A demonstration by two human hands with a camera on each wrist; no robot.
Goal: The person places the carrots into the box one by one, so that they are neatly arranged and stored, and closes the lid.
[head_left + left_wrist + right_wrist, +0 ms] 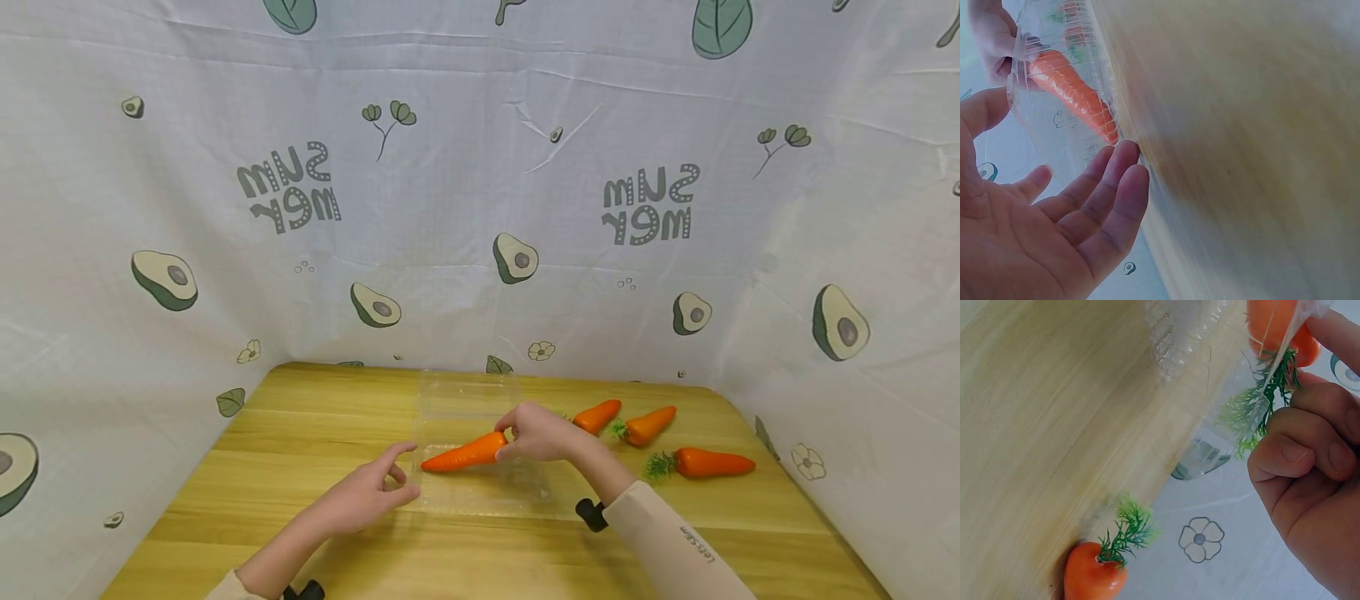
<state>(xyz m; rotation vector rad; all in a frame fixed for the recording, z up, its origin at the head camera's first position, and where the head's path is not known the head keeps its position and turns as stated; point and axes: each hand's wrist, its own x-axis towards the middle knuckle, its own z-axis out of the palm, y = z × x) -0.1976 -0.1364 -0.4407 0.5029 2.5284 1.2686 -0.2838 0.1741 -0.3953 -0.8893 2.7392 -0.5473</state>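
Observation:
An orange carrot (465, 454) hangs over the base of an open clear plastic box (480, 498) at mid-table. My right hand (508, 442) pinches it at its leafy end. In the right wrist view the green top (1254, 409) sticks out beside my curled fingers (1300, 456). My left hand (397, 477) lies open at the box's left edge and holds nothing. In the left wrist view its fingertips (1124, 164) sit by the box wall (1047, 134), and the carrot (1072, 94) shows through the plastic.
Three more carrots lie on the wooden table to the right: one (597, 415) behind my right hand, one (648, 425) beside it, one (708, 463) nearer the right edge. The box's lid (468, 392) lies open towards the back. Avocado-print cloth (480, 208) walls the table on three sides.

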